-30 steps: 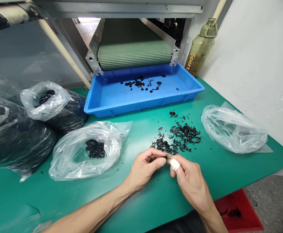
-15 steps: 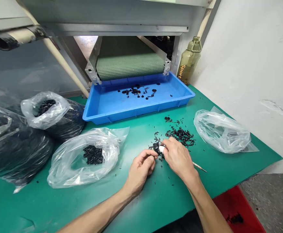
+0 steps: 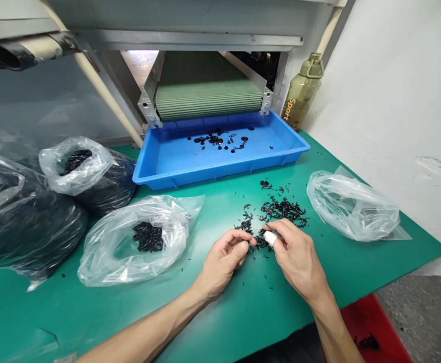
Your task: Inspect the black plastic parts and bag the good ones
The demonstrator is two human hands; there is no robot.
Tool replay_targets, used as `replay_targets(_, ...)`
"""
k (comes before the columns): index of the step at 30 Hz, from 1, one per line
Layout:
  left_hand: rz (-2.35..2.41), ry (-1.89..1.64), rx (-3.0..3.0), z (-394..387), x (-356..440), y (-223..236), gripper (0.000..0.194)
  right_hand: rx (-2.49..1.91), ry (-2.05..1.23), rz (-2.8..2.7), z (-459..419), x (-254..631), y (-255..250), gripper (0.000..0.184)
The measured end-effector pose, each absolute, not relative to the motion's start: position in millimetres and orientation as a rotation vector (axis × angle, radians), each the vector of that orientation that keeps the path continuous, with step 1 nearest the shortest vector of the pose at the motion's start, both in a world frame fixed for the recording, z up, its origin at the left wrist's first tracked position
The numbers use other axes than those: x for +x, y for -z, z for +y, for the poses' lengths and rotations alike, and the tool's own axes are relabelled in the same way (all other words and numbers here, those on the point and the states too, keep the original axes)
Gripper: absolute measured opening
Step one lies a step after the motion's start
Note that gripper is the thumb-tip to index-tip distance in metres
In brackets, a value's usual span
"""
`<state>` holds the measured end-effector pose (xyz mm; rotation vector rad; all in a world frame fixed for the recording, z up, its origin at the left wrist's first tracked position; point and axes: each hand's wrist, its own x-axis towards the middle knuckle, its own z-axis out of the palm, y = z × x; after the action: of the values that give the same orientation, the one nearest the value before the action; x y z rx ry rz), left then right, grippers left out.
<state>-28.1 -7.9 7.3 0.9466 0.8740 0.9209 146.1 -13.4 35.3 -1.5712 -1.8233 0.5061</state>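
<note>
Loose black plastic parts [image 3: 276, 214] lie in a scattered pile, blue tray [image 3: 220, 176] just beyond; at the pile's near edge, left hand [image 3: 222, 262] has fingers curled and pressed together, right hand [image 3: 298, 259], white tape [image 3: 270, 238] on one finger, bunched just beside it, any pinched piece too small to tell.

Head-worn view facing forward and down at left hand [image 3: 222, 264] and right hand [image 3: 299, 262]

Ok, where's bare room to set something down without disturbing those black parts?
The green mat is bare right of the right hand, below the clear plastic bag. The blue plastic tray's right end has room too. It's crowded at the black plastic parts by the left hand.
</note>
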Motion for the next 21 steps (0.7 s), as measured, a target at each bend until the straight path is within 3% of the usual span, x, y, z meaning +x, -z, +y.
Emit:
replay_targets(4, 0.819, -0.941, 0.942, -9, -26, -9, 0.042, -1.584, -0.549, -1.798, -19, 147, -34, 0.032)
replay_targets(7, 0.896, -0.891, 0.982, -9, -25, -10, 0.034, -1.606, -0.548, -1.784, -22, 147, -33, 0.031)
replay_targets(15, 0.877, -0.84, 0.962, -9, -27, -11, 0.038, -1.509, -0.66, -1.773, -27, 138, -39, 0.029)
replay_targets(21, 0.866, -0.873, 0.919, -8, -29, -6, 0.035, -1.453, -0.693, -1.821, -34, 127, -45, 0.037)
